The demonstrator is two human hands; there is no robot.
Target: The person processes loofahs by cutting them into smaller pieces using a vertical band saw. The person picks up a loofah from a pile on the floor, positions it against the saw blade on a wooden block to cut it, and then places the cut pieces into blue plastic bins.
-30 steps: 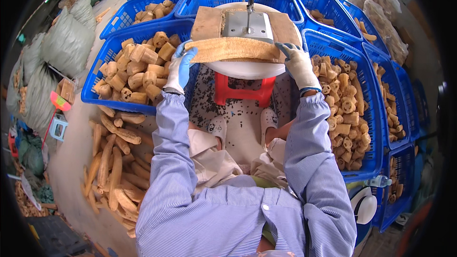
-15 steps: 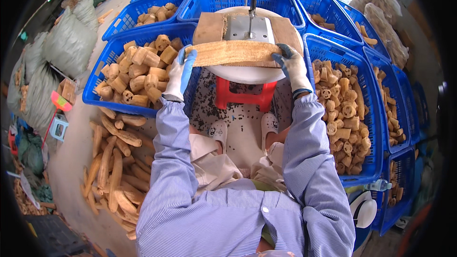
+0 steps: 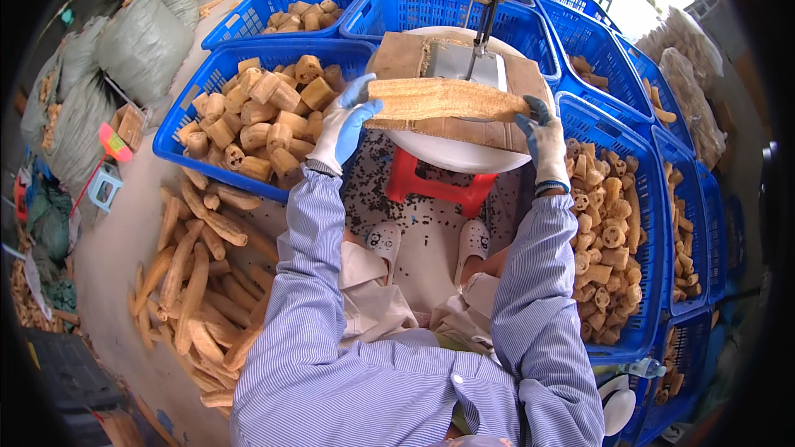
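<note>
A long dried loofah (image 3: 447, 98) lies crosswise on the cardboard-covered saw table (image 3: 451, 128), right at the vertical band saw blade (image 3: 477, 43). My left hand (image 3: 344, 126), in a pale blue and white glove, grips its left end. My right hand (image 3: 542, 139), in a blue-grey glove, holds its right end. The blade stands just behind the loofah's middle. Whether it touches the loofah I cannot tell.
A blue crate (image 3: 192, 108) of cut loofah chunks stands at my left, another blue crate (image 3: 638, 223) of chunks at my right, more crates behind. Whole loofahs (image 3: 195, 281) are piled on the floor at left. A red stool (image 3: 439, 186) stands under the table. Grey sacks (image 3: 141, 41) lie far left.
Both hands have pushed the loofah farther away across the table, up toward the saw blade.
</note>
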